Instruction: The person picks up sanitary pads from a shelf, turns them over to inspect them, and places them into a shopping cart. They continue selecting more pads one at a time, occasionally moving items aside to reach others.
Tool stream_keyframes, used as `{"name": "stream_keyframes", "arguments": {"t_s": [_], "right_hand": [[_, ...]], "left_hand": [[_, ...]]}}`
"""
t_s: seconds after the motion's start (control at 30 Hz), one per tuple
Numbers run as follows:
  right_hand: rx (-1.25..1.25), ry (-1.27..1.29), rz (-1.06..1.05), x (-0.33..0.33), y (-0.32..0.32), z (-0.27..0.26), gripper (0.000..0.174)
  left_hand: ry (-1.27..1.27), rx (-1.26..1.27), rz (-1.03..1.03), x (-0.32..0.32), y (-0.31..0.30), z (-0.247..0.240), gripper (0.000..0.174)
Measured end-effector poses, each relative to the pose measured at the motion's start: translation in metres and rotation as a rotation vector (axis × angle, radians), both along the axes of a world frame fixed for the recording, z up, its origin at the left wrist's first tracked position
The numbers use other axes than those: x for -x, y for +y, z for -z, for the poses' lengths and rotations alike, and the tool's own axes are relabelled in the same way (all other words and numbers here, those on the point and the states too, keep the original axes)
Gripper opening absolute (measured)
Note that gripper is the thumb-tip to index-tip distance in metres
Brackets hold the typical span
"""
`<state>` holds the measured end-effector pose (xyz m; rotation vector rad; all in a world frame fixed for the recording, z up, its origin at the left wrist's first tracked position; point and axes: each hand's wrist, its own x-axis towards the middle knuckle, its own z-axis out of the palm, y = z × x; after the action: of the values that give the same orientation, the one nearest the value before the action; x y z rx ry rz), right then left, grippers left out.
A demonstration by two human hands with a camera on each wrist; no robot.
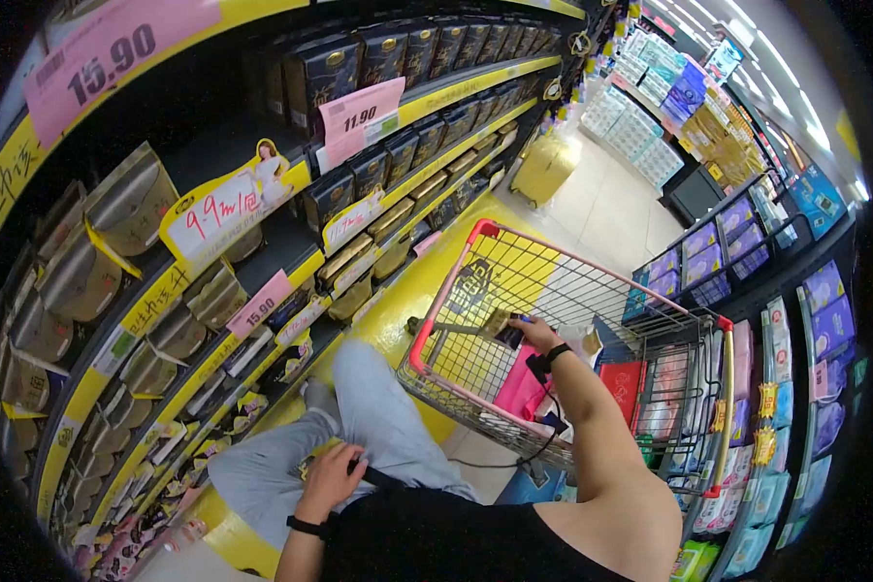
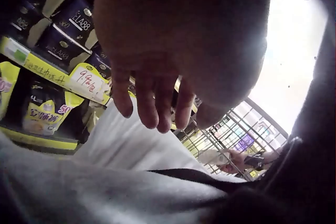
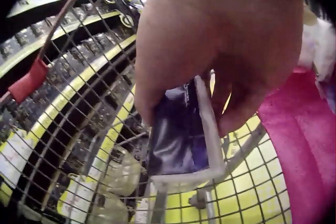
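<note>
Inside the wire shopping cart (image 1: 514, 254), my right hand (image 1: 535, 335) holds a small dark package (image 1: 501, 328). The right wrist view shows that hand (image 3: 220, 40) from above, thumb and fingers on either side of the dark blue pack (image 3: 178, 134) with its pale edge, over the cart's wire mesh. A bright pink item (image 1: 522, 388) lies in the cart beside it. My left hand (image 1: 332, 477) rests near my lap by the grey trousers (image 1: 378, 417); in the left wrist view its fingers (image 2: 147, 109) hang loosely, holding nothing.
Shelves with packaged goods and price tags (image 1: 359, 118) line the left side. A yellow suitcase (image 1: 545, 170) stands beyond the cart on the floor. Red and clear-wrapped packs (image 1: 619, 390) fill the cart's near end. More shelves (image 1: 829, 330) stand at the right.
</note>
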<state>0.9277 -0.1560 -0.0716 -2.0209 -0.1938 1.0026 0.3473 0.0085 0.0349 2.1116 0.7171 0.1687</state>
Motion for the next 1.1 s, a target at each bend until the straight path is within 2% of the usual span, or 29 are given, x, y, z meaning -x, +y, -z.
{"name": "stream_keyframes", "arguments": {"t_s": [0.03,0.07,0.13,0.17,0.23,0.33,0.37,0.47,0.5,0.57,0.6,0.63,0.67,0.77,0.8,0.83,0.87,0.9,0.93,0.97,1.0,1.07,1.1], "right_hand": [[-0.149,0.069,0.039,0.004,0.006,-0.003,0.031],[-0.155,0.108,0.038,0.038,0.020,-0.065,0.028],[-0.348,0.261,0.076,0.037,0.023,-0.075,0.026],[-0.376,0.321,0.063,0.036,0.021,-0.085,0.029],[-0.437,0.441,0.038,0.063,0.023,-0.144,0.037],[-0.489,0.317,-0.263,0.114,0.024,-0.206,0.049],[-0.499,0.274,-0.346,0.140,0.029,-0.229,0.062],[-0.546,0.150,-0.484,0.201,0.041,-0.263,0.069],[-0.529,0.165,-0.461,0.223,0.046,-0.273,0.077],[-0.536,0.162,-0.512,0.254,0.054,-0.282,0.076],[-0.540,0.162,-0.543,0.269,0.061,-0.282,0.076],[-0.595,0.294,-0.468,0.294,0.071,-0.276,0.074],[-0.616,0.270,-0.520,0.307,0.079,-0.263,0.072],[-0.674,0.204,-0.642,0.360,0.104,-0.240,0.067],[-0.684,0.190,-0.699,0.376,0.111,-0.233,0.066],[-0.664,0.034,-0.862,0.389,0.115,-0.228,0.066],[-0.645,0.091,-0.884,0.407,0.117,-0.225,0.066],[-0.741,0.090,-0.894,0.419,0.121,-0.220,0.066],[-0.836,0.087,-0.897,0.429,0.126,-0.215,0.067],[-0.753,0.181,-0.912,0.427,0.129,-0.207,0.067],[-0.742,0.162,-0.903,0.426,0.132,-0.206,0.067],[-0.713,0.113,-0.880,0.422,0.139,-0.209,0.070],[-0.685,0.236,-0.826,0.422,0.140,-0.223,0.068]], "left_hand": [[-0.024,-0.016,0.011,-0.001,0.001,0.004,0.022],[-0.051,-0.031,0.022,-0.004,0.002,0.005,0.021],[-0.056,-0.009,0.024,-0.006,0.002,-0.007,0.020],[-0.071,-0.005,0.025,-0.005,0.002,-0.007,0.020],[-0.077,0.025,0.022,0.000,0.002,-0.006,0.020],[-0.065,-0.004,-0.009,0.008,-0.001,-0.007,0.018],[-0.090,0.039,-0.038,0.011,-0.004,-0.007,0.018],[-0.164,0.113,-0.095,0.017,-0.005,-0.018,0.016],[-0.193,0.110,-0.095,0.018,-0.004,-0.031,0.016],[-0.245,0.106,-0.099,0.022,-0.002,-0.043,0.019],[-0.282,0.105,-0.115,0.025,-0.001,-0.048,0.026],[-0.319,0.103,-0.130,0.027,0.002,-0.054,0.033],[-0.354,0.101,-0.150,0.030,0.003,-0.059,0.040],[-0.650,0.251,-0.235,0.036,0.002,-0.074,0.067],[-0.633,0.327,-0.178,0.042,0.006,-0.075,0.082],[-0.647,0.299,-0.228,0.043,0.006,-0.076,0.081],[-0.663,0.270,-0.274,0.045,0.003,-0.075,0.080],[-0.645,0.307,-0.359,0.048,0.002,-0.072,0.080],[-0.666,0.227,-0.375,0.053,0.004,-0.074,0.079],[-0.659,0.246,-0.401,0.057,0.004,-0.072,0.077],[-0.653,0.269,-0.422,0.062,0.004,-0.069,0.075],[-0.627,0.163,-0.418,0.067,0.006,-0.069,0.067],[-0.572,0.124,-0.413,0.069,0.007,-0.067,0.067]]}}
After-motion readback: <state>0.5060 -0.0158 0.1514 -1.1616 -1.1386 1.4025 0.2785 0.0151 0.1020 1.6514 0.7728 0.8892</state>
